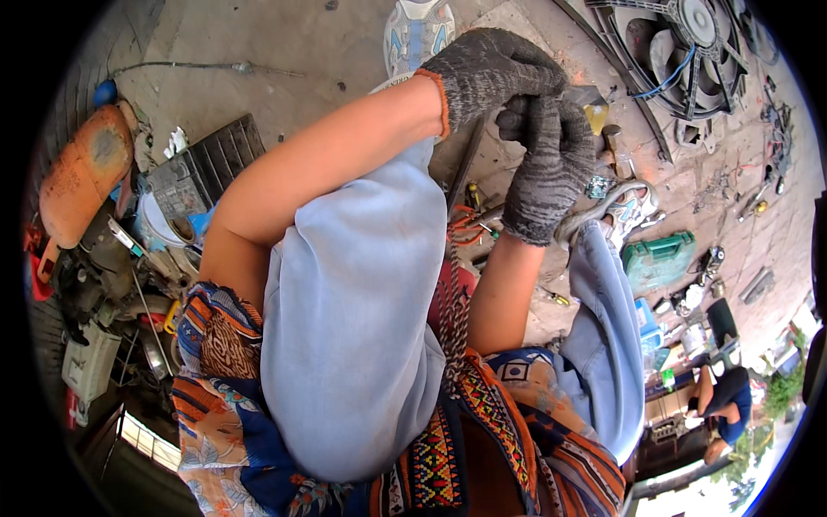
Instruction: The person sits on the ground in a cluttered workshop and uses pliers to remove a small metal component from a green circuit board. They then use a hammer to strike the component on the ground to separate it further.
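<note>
My left hand [495, 71], in a dark grey knit glove with an orange cuff, reaches over my raised left knee. Its fingers are bent and pressed together. My right hand [551, 168], gloved alike, comes up from below with its fingers curled, and the fingertips of both hands meet. Whatever they pinch is hidden by the gloves. Just right of the fingertips shows a flat grey piece with a yellow part [596, 117]; I cannot tell whether it is held or lies on the ground. A hammer [612, 138] stands beside my right hand, and a small green circuit board [597, 185] lies near it.
A black radiator fan [689, 60] lies at the far right. A green tool case [658, 260] is right of my right shoe [629, 211]. Scrap parts and an orange rusty piece [86, 177] crowd the left. Another person [728, 401] sits at the lower right.
</note>
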A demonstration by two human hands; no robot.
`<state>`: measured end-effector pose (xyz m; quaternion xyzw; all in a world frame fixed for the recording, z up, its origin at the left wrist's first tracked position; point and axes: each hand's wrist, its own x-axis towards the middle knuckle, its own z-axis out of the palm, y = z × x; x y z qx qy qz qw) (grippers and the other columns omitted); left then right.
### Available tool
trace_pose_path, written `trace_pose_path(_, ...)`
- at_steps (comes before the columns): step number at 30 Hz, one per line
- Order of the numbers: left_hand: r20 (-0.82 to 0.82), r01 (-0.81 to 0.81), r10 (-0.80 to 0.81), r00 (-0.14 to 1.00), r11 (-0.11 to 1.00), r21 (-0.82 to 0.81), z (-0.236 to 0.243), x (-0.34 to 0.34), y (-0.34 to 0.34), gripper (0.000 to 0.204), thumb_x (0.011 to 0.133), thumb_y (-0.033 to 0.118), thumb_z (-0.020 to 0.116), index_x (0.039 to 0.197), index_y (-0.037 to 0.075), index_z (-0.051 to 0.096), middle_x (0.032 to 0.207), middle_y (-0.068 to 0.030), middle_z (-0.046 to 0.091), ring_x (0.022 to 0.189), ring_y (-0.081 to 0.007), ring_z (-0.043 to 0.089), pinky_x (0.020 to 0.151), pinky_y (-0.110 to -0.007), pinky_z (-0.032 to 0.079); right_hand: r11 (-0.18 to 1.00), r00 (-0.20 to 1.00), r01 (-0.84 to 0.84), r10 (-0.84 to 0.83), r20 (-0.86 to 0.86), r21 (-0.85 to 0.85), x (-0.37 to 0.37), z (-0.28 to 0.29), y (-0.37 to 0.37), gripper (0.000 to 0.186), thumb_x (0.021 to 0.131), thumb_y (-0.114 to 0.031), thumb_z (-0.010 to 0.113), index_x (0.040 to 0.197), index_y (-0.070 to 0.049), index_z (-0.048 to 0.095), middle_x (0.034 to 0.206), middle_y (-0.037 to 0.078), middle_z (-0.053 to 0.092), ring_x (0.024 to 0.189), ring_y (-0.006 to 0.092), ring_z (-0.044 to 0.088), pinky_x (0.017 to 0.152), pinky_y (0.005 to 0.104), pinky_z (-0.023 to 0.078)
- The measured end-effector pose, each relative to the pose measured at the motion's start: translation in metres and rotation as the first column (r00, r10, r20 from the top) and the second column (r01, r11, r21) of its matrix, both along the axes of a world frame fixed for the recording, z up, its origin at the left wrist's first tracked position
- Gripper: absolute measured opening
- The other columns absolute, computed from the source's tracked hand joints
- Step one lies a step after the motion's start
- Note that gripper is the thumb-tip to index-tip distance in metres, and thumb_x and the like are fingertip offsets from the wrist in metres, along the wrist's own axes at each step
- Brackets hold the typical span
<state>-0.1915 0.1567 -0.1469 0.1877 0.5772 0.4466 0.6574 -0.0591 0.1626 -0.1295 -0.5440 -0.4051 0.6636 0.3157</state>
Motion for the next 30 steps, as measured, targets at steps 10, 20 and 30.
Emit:
trace_pose_path(10, 0.150, -0.048, 0.038, 0.988, 0.997, 0.063, 0.015, 0.002, -0.007, 0.024, 0.085, 0.019, 0.060, 0.099, 0.000, 0.064, 0.086, -0.0074, 0.065, 0.076, -0.0135, 0.062, 0.068, -0.026, 0.051, 0.995, 0.998, -0.010, 0.016, -0.062, 0.096, 0.012, 0.017, 0.010, 0.016, 0.086, -0.012, 0.055, 0.088, 0.002, 0.061, 0.069, 0.006, 0.062, 0.057, 0.0102, 0.055, 0.051, 0.0221, 0.043)
trace_pose_path(20, -0.262, 0.126, -0.079, 0.962, 0.978, 0.167, 0.018, 0.005, -0.005, 0.017, 0.082, 0.010, 0.062, 0.097, 0.001, 0.062, 0.092, -0.0041, 0.062, 0.086, -0.0125, 0.059, 0.079, -0.026, 0.048, 0.994, 0.998, -0.058, 0.061, -0.034, 0.094, 0.012, 0.026, 0.008, 0.018, 0.089, -0.014, 0.055, 0.086, 0.003, 0.060, 0.072, 0.007, 0.063, 0.059, 0.0095, 0.057, 0.051, 0.0228, 0.044)
trace_pose_path(30, -0.425, 0.247, -0.112, 0.898, 0.929, 0.277, 0.021, 0.005, -0.008, 0.018, 0.081, 0.007, 0.062, 0.097, 0.001, 0.062, 0.099, -0.0073, 0.058, 0.091, -0.0163, 0.057, 0.082, -0.028, 0.046, 0.986, 0.982, 0.016, -0.046, 0.180, 0.168, 0.008, 0.011, -0.002, 0.019, 0.091, -0.014, 0.051, 0.086, 0.001, 0.061, 0.070, 0.002, 0.059, 0.060, 0.0066, 0.051, 0.054, 0.0220, 0.042)
